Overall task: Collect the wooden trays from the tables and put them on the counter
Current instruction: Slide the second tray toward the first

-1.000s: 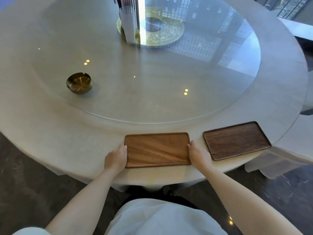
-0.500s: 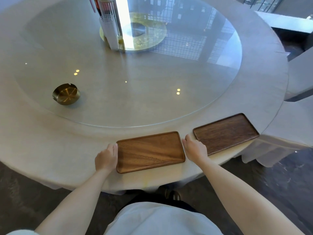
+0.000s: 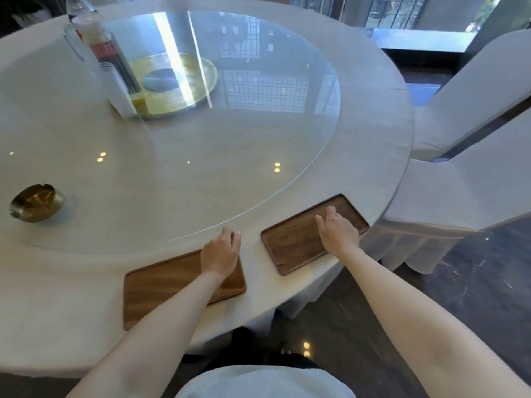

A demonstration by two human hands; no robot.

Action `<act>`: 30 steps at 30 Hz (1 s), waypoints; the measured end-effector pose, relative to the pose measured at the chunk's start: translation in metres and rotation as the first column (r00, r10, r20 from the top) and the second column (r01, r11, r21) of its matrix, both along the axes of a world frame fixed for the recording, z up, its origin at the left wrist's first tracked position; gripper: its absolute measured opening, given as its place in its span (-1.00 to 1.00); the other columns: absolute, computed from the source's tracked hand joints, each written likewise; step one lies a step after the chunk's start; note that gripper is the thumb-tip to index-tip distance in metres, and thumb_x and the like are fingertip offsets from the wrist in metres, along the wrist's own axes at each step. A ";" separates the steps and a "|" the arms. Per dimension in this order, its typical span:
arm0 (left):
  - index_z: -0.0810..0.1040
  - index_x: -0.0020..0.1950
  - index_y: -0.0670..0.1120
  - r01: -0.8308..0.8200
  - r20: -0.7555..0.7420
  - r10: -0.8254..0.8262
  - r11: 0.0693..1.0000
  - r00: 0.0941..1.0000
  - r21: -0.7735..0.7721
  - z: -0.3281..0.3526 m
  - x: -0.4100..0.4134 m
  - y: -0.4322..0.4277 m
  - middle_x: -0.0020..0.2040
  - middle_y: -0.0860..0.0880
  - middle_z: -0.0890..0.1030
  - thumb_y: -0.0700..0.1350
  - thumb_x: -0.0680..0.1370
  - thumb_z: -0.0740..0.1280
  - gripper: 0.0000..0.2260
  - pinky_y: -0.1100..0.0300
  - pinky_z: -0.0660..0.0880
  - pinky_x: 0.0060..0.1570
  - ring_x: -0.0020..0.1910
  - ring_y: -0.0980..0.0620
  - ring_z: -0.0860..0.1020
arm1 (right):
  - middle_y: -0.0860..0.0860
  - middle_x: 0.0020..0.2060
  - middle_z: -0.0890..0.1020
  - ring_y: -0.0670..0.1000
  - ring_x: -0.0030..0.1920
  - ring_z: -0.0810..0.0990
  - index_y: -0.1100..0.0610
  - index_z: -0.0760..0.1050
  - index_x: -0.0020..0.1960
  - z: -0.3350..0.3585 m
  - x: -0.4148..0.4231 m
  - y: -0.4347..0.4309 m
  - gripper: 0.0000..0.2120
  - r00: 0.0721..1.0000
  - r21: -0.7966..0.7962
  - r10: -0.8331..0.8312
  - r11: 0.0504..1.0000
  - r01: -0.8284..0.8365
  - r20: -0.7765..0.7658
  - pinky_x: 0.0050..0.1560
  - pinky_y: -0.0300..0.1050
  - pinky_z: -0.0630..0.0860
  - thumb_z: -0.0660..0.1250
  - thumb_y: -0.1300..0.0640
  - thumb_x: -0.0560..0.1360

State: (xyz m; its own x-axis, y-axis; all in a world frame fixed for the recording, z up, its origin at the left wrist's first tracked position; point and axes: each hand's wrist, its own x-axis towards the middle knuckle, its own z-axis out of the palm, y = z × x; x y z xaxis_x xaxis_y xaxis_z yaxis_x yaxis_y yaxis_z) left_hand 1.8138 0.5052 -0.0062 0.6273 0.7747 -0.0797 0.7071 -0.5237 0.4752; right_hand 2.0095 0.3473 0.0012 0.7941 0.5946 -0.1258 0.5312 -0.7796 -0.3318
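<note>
Two wooden trays lie near the front edge of the round table (image 3: pixel 370 116). The lighter brown tray (image 3: pixel 161 285) is at the lower left, the darker tray (image 3: pixel 298 239) to its right. My left hand (image 3: pixel 220 252) hovers over the lighter tray's far right corner, fingers loosely curled and holding nothing. My right hand (image 3: pixel 338 229) rests over the right part of the darker tray, fingers spread on its surface; no grip on the rim is visible.
A glass turntable (image 3: pixel 201 156) covers the table's middle. On it stand a brass ashtray (image 3: pixel 36 202), a gold plate (image 3: pixel 175 81) and a clear holder (image 3: pixel 112 67) with a bottle. Two white-covered chairs (image 3: pixel 474 179) crowd the right side.
Both hands left the ends of the lighter tray and moved right. My right hand now lies on the darker tray; my left is over the lighter tray's right corner. The view shifted right.
</note>
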 end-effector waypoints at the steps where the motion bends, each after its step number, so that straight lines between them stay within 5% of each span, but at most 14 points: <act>1: 0.45 -0.02 -0.19 0.003 -0.012 -0.003 1.000 1.000 -0.023 -0.001 0.011 -0.007 -0.11 -0.27 0.62 0.00 0.60 0.10 -0.72 0.04 0.39 -0.23 -0.10 -0.27 0.57 | 0.19 0.04 0.57 0.21 0.02 0.54 0.23 0.31 0.14 0.000 0.012 -0.008 -0.65 1.000 0.005 -0.022 1.000 0.022 -0.004 -0.22 -0.01 0.39 -0.02 -0.03 0.59; 8: 0.39 -0.13 -0.09 -0.085 -0.231 0.046 0.983 0.972 -0.163 -0.023 0.052 -0.044 -0.04 -0.16 0.62 0.14 0.58 0.03 -0.67 0.09 0.33 -0.16 -0.01 -0.19 0.54 | 0.22 0.23 0.42 0.21 0.22 0.39 0.26 0.29 0.28 -0.009 0.072 -0.046 -0.58 0.993 -0.051 -0.097 0.994 0.094 -0.069 0.07 0.07 0.42 0.00 -0.02 0.59; 16: 0.49 0.18 -0.15 -0.169 -0.411 0.084 0.970 0.908 -0.175 -0.034 0.074 -0.052 0.14 -0.18 0.59 0.17 0.58 0.01 -0.51 0.07 0.43 0.01 0.15 -0.19 0.52 | 0.22 0.19 0.45 0.20 0.19 0.40 0.27 0.31 0.24 -0.024 0.087 -0.047 -0.59 0.982 -0.047 -0.106 0.994 0.100 -0.153 0.06 0.05 0.41 0.00 -0.02 0.59; 30: 0.38 0.13 -0.20 -0.227 -0.315 0.165 0.959 0.934 -0.169 -0.038 0.070 -0.041 0.04 -0.20 0.59 0.21 0.55 0.06 -0.52 0.10 0.35 -0.21 0.02 -0.21 0.54 | 0.24 0.08 0.55 0.25 0.06 0.52 0.28 0.37 0.14 -0.036 0.088 -0.048 -0.57 0.932 -0.071 -0.246 0.969 0.236 -0.266 -0.14 -0.02 0.35 -0.02 -0.06 0.59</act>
State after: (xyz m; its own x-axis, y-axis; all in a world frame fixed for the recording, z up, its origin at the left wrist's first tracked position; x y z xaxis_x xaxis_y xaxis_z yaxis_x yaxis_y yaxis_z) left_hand 1.8843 0.4644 -0.0445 0.3886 0.8283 -0.4036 0.9099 -0.2761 0.3094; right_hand 2.0974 0.2998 -0.0350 0.8456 0.3802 -0.3747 0.2196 -0.8875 -0.4050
